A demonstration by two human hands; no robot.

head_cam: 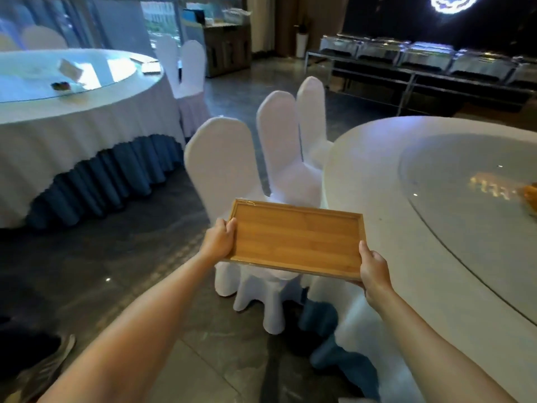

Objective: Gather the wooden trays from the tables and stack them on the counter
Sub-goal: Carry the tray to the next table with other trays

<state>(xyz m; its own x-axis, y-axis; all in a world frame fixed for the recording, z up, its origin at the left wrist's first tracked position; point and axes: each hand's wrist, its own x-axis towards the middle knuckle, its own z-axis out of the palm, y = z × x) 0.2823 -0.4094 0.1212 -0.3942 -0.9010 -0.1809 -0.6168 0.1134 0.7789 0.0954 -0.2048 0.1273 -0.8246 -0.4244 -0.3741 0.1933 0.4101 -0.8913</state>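
Both hands clasped one wooden tray (296, 238) by its short ends. The left hand (218, 241) pinched one rim; the right hand (374, 270) cupped the opposite end.

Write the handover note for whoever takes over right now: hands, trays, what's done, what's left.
Left hand: gripping the left short edge of the wooden tray.
Right hand: gripping the tray's near right corner.
Tray: empty, held in the air over the covered chairs, beside the right round table.
Done: one tray picked up.
Left: carry it to the counter and stack it. The far left table holds flat items that may be trays; too blurred to tell.
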